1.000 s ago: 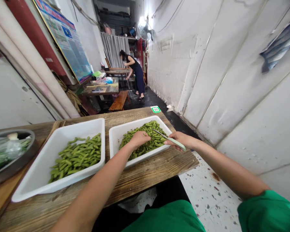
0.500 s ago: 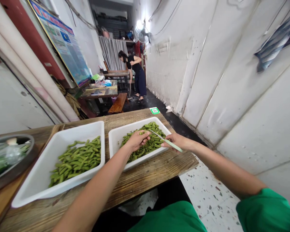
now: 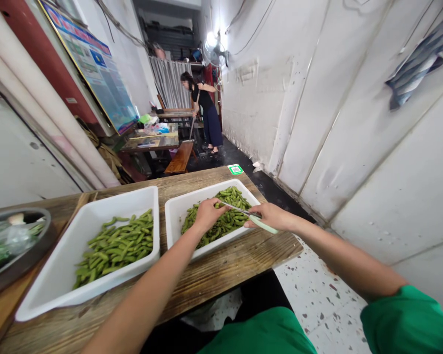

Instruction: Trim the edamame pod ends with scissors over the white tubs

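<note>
I find scissors (image 3: 264, 225), gripped by the right hand (image 3: 272, 216), shifted leftward to the pinched left hand (image 3: 207, 215), contents unclear; seemingly within cutting reach.

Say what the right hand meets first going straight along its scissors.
Probably the left hand: the scissors in the right hand point its way, over the green pods. Exact depth between tips and hand is unclear.

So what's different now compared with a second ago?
The right hand has brought the scissors leftward; their tips now lie at the fingertips of the left hand. Behind, the co-worker has swung a long-handled tool toward the bench. The right hand kept the scissors; both trays of green pods stayed put.
</note>
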A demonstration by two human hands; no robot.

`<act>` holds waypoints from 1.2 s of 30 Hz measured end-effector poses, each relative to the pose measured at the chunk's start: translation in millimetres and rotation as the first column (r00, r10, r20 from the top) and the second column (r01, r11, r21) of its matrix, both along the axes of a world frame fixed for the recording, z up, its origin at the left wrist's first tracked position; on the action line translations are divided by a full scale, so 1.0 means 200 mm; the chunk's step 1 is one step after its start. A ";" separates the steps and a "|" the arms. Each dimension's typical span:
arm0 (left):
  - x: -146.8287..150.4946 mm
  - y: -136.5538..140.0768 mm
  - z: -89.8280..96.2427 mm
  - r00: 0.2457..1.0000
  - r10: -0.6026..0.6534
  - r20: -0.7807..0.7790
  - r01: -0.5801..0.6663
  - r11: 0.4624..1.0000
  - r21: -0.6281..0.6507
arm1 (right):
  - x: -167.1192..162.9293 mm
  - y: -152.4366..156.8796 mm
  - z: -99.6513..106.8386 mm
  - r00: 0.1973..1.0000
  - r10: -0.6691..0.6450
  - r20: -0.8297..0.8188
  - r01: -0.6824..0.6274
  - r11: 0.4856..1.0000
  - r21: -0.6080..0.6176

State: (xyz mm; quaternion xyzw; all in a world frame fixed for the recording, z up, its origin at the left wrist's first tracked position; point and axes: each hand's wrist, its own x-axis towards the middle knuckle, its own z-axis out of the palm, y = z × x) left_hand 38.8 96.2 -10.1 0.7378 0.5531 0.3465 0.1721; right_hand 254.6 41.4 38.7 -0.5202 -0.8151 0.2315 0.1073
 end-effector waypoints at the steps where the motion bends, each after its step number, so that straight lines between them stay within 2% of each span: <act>1: 0.00 0.00 0.00 1.000 0.004 0.010 -0.004 1.000 -0.025 | 0.00 0.00 0.00 1.000 0.000 0.013 0.000 1.000 0.010; 7: 0.00 -0.01 0.01 0.997 -0.043 0.062 0.051 0.992 -0.117 | 0.00 0.00 0.00 0.990 -0.048 0.129 0.040 0.997 0.067; 12: 0.00 -0.02 0.02 0.987 -0.061 0.150 0.090 0.976 -0.197 | 0.01 0.01 -0.01 0.995 -0.045 0.085 0.039 0.997 0.073; 15: 0.00 -0.02 0.02 0.980 -0.096 0.172 0.130 0.971 -0.201 | 0.01 0.00 -0.01 0.994 -0.043 0.102 0.036 0.997 0.075; 20: -0.01 -0.01 0.01 0.989 -0.050 0.137 0.075 0.979 -0.189 | 0.01 0.00 -0.02 0.980 -0.073 0.184 0.056 0.994 0.096; 26: -0.01 0.00 -0.01 0.995 -0.023 0.098 0.042 0.980 -0.196 | 0.00 0.00 -0.04 0.978 -0.062 0.200 0.040 0.993 0.110; 31: 0.00 0.00 -0.01 0.999 0.034 0.028 -0.028 0.983 -0.180 | -0.06 -0.05 -0.02 0.963 -0.066 0.260 0.033 0.991 0.131; 36: 0.00 0.00 -0.02 0.999 0.042 -0.009 -0.043 0.982 -0.182 | -0.13 -0.10 0.00 0.936 -0.079 0.343 0.028 0.988 0.150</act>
